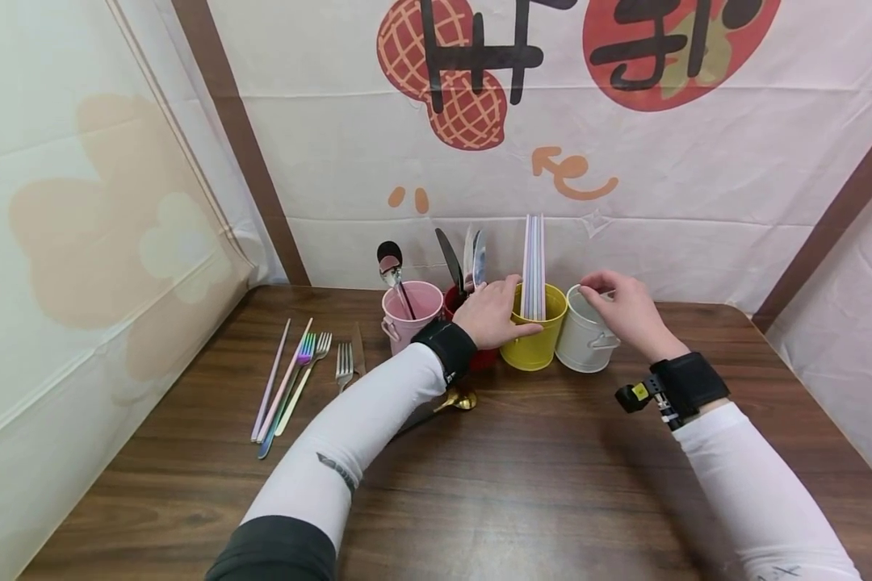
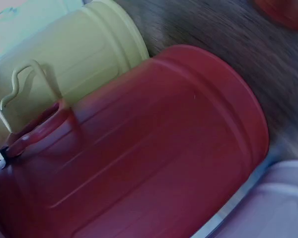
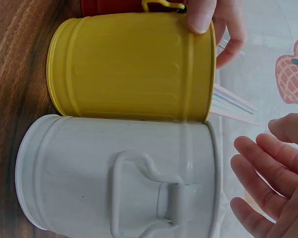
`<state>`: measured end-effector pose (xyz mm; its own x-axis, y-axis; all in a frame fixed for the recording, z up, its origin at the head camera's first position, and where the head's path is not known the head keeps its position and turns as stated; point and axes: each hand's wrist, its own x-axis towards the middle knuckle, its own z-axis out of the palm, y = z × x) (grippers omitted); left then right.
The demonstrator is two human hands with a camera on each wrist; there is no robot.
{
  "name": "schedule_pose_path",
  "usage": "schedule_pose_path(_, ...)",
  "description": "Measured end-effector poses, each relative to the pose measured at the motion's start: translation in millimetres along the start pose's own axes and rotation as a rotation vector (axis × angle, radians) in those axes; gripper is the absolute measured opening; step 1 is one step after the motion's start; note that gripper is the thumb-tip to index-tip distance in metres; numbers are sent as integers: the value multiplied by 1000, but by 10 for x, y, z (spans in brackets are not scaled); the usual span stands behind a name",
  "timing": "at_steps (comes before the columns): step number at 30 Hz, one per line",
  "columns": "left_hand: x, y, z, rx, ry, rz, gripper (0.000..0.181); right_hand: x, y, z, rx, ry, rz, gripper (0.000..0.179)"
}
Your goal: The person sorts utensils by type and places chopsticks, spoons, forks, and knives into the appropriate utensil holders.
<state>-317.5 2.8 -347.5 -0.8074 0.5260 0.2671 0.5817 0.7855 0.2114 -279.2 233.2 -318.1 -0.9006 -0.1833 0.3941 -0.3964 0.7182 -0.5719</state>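
Observation:
My left hand (image 1: 490, 316) grips the yellow bucket (image 1: 534, 351) at its left side. Its thumb presses the outer wall just under the rim, as the right wrist view shows, and the fingers reach over the top edge. Pale chopsticks (image 1: 534, 266) stand upright in that bucket. Above the mouth of the white bucket (image 3: 99, 173), my right hand (image 1: 628, 311) hovers with loosely bent fingers and nothing in them. Partly behind the left hand stands the red bucket (image 2: 154, 144), with knives (image 1: 449, 257) sticking up from it.
A pink bucket (image 1: 400, 327) holding spoons (image 1: 390, 262) ends the row on the left. Chopsticks (image 1: 270, 387), forks (image 1: 312, 355) and a table knife (image 1: 358, 347) lie on the wooden table (image 1: 538, 484). A gold spoon (image 1: 465, 400) lies beside the left forearm. A printed cloth hangs behind.

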Motion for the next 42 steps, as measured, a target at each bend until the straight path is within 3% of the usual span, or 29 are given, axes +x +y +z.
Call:
schedule_pose_path(5, -82, -32, -74, 12, 16, 81, 82, -21, 1, 45, 1, -15, -27, 20)
schedule_pose_path(8, -201, -66, -133, -29, 51, 133, 75, -36, -1, 71, -2, -21, -34, 20)
schedule_pose_path(14, -645, -201, -270, -177, 100, 223, 43, -71, -21, 115, 11, -30, -44, 20)
schedule_pose_path(18, -979, -327, -331, -175, 57, 282, 21, -86, -40, 166, 8, -27, -71, 17)
schedule_pose_path(21, -1191, -411, -301, -117, -30, 312, 12, -99, -69, 226, -6, -12, -110, 14)
schedule_pose_path(25, -1420, -509, -225, -11, -170, 283, 16, -109, -176, 346, -9, 17, -190, 15)
schedule_pose_path(30, -1575, -594, -201, 49, -266, 180, 27, -42, -394, 561, -11, 56, -313, 18)
schedule_pose_path(36, -1586, -610, -177, 34, -331, 149, 25, 119, -681, 836, 2, -1, -391, 19)
schedule_pose_path(42, -1589, -618, -96, 23, -337, 127, 21, 233, -841, 1040, 11, -82, -336, 21)
